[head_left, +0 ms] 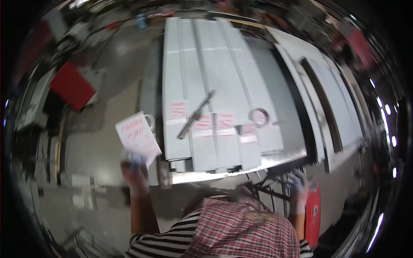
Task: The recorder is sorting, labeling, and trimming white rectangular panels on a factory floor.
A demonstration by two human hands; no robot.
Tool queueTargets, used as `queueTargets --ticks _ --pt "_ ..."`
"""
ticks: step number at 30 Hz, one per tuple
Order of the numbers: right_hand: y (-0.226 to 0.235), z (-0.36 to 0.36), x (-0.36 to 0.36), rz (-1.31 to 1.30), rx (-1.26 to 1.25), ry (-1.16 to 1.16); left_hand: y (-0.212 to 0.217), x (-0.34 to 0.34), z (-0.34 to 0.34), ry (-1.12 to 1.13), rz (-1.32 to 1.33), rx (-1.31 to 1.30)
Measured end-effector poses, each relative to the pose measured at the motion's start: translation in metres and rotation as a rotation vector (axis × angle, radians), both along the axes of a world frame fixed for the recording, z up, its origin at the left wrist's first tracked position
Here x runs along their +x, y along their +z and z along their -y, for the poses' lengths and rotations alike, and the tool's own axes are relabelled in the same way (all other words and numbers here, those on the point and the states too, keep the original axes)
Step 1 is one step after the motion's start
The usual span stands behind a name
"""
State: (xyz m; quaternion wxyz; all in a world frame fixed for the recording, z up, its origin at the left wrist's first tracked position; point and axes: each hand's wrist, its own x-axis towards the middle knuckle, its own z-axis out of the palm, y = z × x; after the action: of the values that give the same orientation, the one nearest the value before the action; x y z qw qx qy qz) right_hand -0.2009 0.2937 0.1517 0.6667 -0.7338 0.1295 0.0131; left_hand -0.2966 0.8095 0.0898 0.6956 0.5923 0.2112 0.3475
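Observation:
My left hand point(134, 165), in a glove and blurred, is closed on the lower end of a white paper sheet point(137, 133) with red print, left of the workbench. A white ring point(150, 122), like a tape roll, shows behind the sheet's edge; I cannot tell whether that hand holds it too. My gloved right hand point(296, 184) hangs beyond the bench's near right corner, its fingers apart and nothing seen in them. Long pale panels point(206, 73) lie side by side on the bench. Several red-printed paper labels point(225, 124) lie at their near ends.
Across the panels lies a dark bar-shaped tool point(195, 115). To its right is a tape roll point(259, 117). A red upright object point(313, 213) stands beside my right arm, near a black metal frame point(271, 191). More panels point(329, 90) lie at the right; a red box point(72, 86) is at the left.

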Motion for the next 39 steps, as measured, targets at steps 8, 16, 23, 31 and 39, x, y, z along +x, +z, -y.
queueTargets --ticks 8,16,23,31,39 --pt "0.04 -0.084 0.004 -0.168 0.197 0.815 0.076 0.061 0.199 -0.973 -0.019 0.631" --pt "0.015 0.012 0.01 -0.013 0.764 0.553 0.054 0.103 0.289 -1.392 0.052 0.346" --pt "-0.016 0.159 0.063 -0.038 0.368 0.41 0.05 0.147 0.406 -1.371 -0.278 0.287" --pt "-0.036 0.412 0.274 0.009 -0.367 0.376 0.072 0.223 0.458 -0.582 -0.213 0.131" --pt "-0.118 0.437 0.399 0.035 -0.897 0.417 0.016 0.291 0.629 -0.908 -0.545 0.532"
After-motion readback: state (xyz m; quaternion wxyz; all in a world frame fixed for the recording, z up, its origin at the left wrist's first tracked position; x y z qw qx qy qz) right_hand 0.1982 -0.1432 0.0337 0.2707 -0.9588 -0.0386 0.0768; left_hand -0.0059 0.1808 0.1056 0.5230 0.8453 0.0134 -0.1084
